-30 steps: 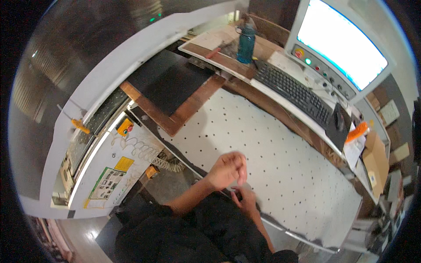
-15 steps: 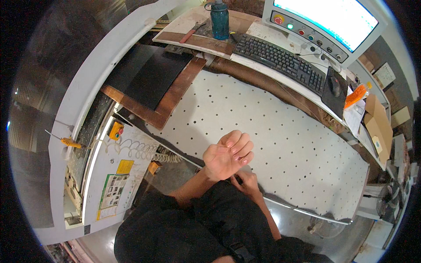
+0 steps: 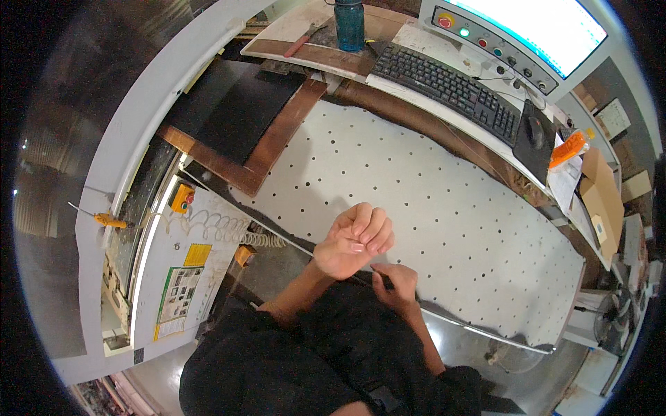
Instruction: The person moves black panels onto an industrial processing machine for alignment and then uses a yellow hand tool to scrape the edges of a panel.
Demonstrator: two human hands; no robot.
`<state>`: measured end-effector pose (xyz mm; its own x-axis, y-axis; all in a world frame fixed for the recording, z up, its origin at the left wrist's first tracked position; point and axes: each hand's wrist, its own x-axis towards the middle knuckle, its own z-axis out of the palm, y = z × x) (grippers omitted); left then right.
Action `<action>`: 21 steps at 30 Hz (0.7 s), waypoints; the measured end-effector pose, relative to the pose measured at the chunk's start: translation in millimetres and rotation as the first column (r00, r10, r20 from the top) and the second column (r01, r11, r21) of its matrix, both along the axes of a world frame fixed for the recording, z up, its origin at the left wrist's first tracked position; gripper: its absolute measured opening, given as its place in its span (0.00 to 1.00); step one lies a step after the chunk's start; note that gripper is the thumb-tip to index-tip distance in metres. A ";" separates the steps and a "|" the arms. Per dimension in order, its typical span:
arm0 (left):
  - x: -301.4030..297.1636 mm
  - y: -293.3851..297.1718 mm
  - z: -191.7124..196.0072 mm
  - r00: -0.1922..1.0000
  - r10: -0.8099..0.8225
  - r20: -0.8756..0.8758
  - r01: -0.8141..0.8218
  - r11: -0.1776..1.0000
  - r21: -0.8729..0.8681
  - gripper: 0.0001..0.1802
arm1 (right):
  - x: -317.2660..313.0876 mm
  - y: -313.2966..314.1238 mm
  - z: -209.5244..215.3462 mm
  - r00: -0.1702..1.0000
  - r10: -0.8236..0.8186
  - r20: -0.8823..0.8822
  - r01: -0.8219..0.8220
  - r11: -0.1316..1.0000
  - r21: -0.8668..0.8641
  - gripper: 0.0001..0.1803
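Note:
My left hand point(image 3: 354, 240) is raised over the near edge of a white perforated board point(image 3: 444, 208). Its palm faces up and the fingers curl in over it, with nothing seen in them. Lower and to the right, my right hand point(image 3: 398, 286) is close to my body at the board's dark near edge. Its fingers are bent together, and whatever they may hold is hidden against my black clothing point(image 3: 333, 340).
Beyond the board, a shelf carries a keyboard point(image 3: 447, 90), a mouse point(image 3: 533, 130), a blue bottle point(image 3: 349, 26) and a red-handled tool point(image 3: 300, 44). A monitor panel point(image 3: 479, 43) with buttons stands behind. Black sheets point(image 3: 229, 111) lie at left, near a yellow switch box point(image 3: 182, 198).
My left hand has shifted slightly left and its fingers have folded further over the palm. My right hand has moved a little to the right, away from the left one.

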<state>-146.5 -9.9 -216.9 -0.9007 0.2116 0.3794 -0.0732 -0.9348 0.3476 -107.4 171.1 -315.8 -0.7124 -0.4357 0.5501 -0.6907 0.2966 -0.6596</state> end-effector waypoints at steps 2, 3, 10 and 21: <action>2.8 -0.9 -9.0 1.000 0.008 -0.001 -0.008 0.999 -0.054 0.15 | -3.1 -6.5 19.9 0.999 -0.041 -0.007 0.040 0.993 -0.114 0.10; 6.0 -0.6 -9.0 0.999 0.046 -0.002 -0.046 0.995 -0.094 0.15 | -2.3 -9.1 24.8 0.998 -0.052 0.025 0.055 0.985 -0.166 0.11; 13.0 -0.4 -9.9 0.991 0.131 0.004 -0.127 0.970 -0.206 0.18 | -7.0 -16.1 90.8 1.000 -0.018 -0.016 0.014 0.973 -0.230 0.14; 15.2 9.4 -7.8 0.998 0.049 0.046 -0.042 0.990 -0.135 0.17 | -2.5 -12.1 102.7 0.627 0.554 0.548 0.374 0.403 -0.835 0.20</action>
